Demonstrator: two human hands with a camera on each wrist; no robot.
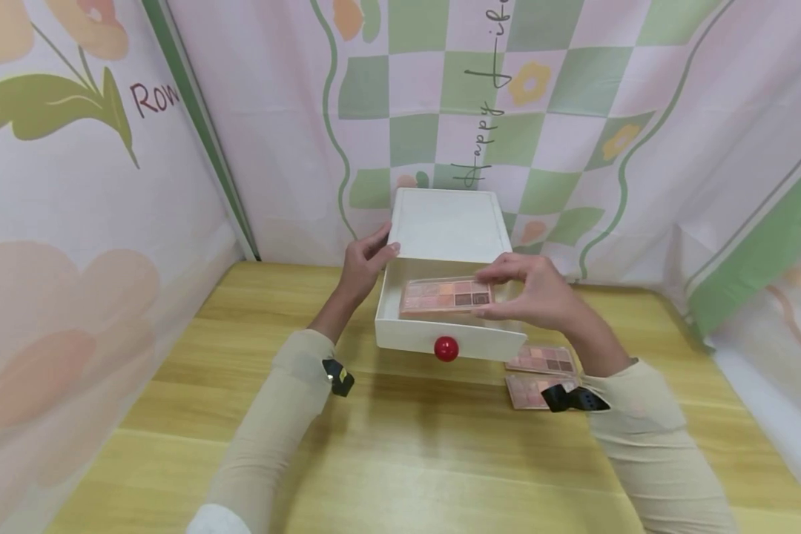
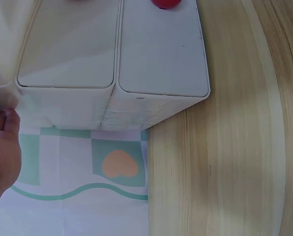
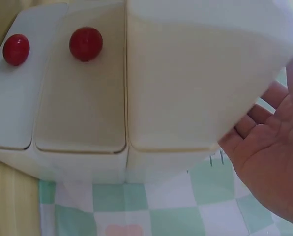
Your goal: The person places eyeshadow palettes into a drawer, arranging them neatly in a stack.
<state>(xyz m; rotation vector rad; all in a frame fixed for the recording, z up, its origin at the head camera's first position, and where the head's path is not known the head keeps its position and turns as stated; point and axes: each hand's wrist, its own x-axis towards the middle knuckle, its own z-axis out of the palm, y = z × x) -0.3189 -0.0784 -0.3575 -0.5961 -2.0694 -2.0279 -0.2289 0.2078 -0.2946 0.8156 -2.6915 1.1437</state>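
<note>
A white drawer cabinet [image 1: 450, 219] stands against the curtain, its top drawer [image 1: 407, 335] pulled out by a red knob [image 1: 446, 348]. Above the drawer, my right hand [image 1: 541, 295] pinches one end of an eyeshadow palette [image 1: 440, 294] between thumb and fingers; the palette is tilted. At the cabinet's upper left edge, my left hand [image 1: 363, 268] holds the corner, thumb near the top and fingers along the side. The left wrist view shows only part of that hand [image 2: 3, 152]. In the right wrist view the drawer side hides the palette and some fingers.
Two more palettes lie on the wooden table right of the cabinet, one farther back [image 1: 541, 359] and one nearer [image 1: 526, 391], partly under the right wrist. Lower drawers [image 3: 82, 108] with red knobs are closed. Printed curtains [image 1: 274, 148] enclose the back and sides.
</note>
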